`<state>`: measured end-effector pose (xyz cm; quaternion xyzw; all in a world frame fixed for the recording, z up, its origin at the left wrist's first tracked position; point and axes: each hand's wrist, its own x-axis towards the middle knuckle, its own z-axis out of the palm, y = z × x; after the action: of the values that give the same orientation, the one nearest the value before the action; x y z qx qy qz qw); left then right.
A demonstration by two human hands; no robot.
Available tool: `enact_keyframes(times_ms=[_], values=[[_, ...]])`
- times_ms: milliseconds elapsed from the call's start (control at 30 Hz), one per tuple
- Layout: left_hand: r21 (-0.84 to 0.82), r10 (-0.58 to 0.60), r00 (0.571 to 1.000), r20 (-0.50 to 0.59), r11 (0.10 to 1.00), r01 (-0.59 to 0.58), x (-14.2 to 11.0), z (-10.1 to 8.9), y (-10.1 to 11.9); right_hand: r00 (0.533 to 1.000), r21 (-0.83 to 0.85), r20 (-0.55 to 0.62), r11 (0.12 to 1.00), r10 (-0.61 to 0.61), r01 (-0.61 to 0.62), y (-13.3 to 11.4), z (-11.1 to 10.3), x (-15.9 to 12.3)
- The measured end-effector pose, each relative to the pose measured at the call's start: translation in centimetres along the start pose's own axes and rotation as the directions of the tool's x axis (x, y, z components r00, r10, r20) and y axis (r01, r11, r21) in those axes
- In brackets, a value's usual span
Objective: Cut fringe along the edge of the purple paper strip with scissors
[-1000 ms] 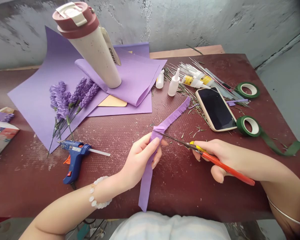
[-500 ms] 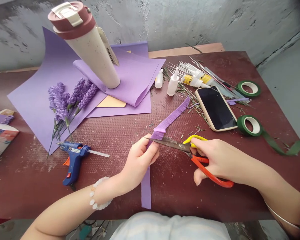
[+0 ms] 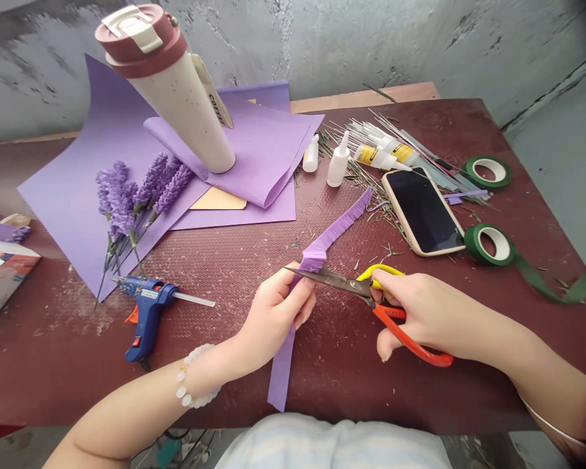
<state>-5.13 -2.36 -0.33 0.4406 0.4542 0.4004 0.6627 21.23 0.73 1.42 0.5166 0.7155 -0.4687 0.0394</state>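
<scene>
My left hand [image 3: 278, 309] pinches a purple paper strip [image 3: 339, 229] between thumb and fingers. Beyond the hand the strip is cut into a fine fringe along one edge; its plain tail hangs below toward the table's front. My right hand [image 3: 415, 309] holds scissors [image 3: 339, 281] by their yellow and red handles. The blades lie across the strip just above my left thumb, pointing left, and look nearly closed. Part of the strip is hidden behind my left fingers.
A blue glue gun [image 3: 149, 319] lies left, below purple paper flowers [image 3: 122, 195]. A tall cup [image 3: 180, 104] stands on purple sheets [image 3: 58, 195]. Glue bottles [image 3: 338, 163], wire stems [image 3: 359, 133], a phone [image 3: 424, 212] and green tape rolls [image 3: 505, 244] are at the right.
The strip's lower tail has swung a little to the left. Both hands and the scissors stay in nearly the same place.
</scene>
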Motion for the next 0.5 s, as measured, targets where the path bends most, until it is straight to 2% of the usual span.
enact_keyframes(times_ms=[267,400,500], values=[[-0.072,-0.014,1.000,0.021,0.997,0.015,0.06,-0.02,-0.22,0.996,0.021,0.076,0.999,0.035,-0.037,0.42,-0.15,-0.01],[-0.069,-0.019,1.000,0.024,0.997,0.021,0.01,-0.10,-0.19,0.989,0.049,0.145,0.998,0.018,-0.025,0.52,-0.30,-0.15],[-0.065,-0.014,1.000,0.025,0.998,0.016,-0.02,-0.20,-0.26,0.988,0.065,0.155,0.998,0.001,-0.011,0.60,-0.37,-0.22]])
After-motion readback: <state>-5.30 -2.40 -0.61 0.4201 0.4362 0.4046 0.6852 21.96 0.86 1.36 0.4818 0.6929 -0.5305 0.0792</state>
